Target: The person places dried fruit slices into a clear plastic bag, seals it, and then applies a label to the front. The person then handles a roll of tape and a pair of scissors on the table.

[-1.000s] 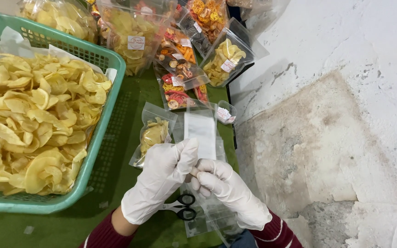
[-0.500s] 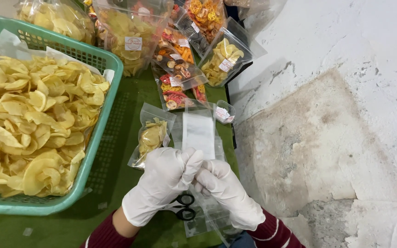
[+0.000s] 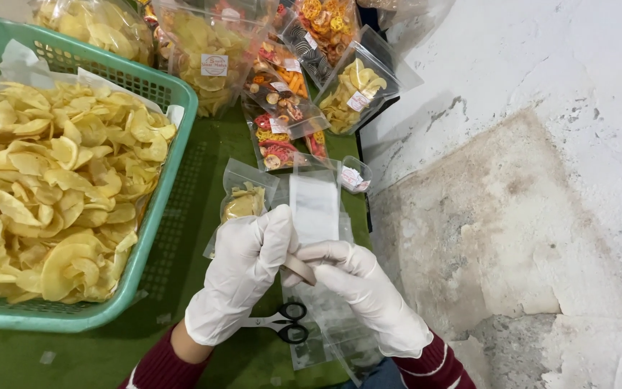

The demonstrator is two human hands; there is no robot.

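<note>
Both my hands wear white gloves and meet over the green cloth. My left hand (image 3: 242, 277) and my right hand (image 3: 365, 288) pinch the lower end of a white paper strip (image 3: 314, 205) that stands up between them. A small clear bag with a few yellow chips (image 3: 242, 202) lies just beyond my left hand. Black-handled scissors (image 3: 286, 324) lie below my hands on a pile of empty clear bags (image 3: 332, 324).
A green plastic basket (image 3: 160, 209) heaped with yellow chips fills the left. Sealed clear bags of yellow and mixed coloured chips (image 3: 282, 94) lie at the top. A small labelled bag (image 3: 354, 175) sits by the cloth's right edge. Bare concrete floor (image 3: 527, 216) lies right.
The hands have shifted slightly on the paper strip, which stays upright between them. Nothing else has moved.
</note>
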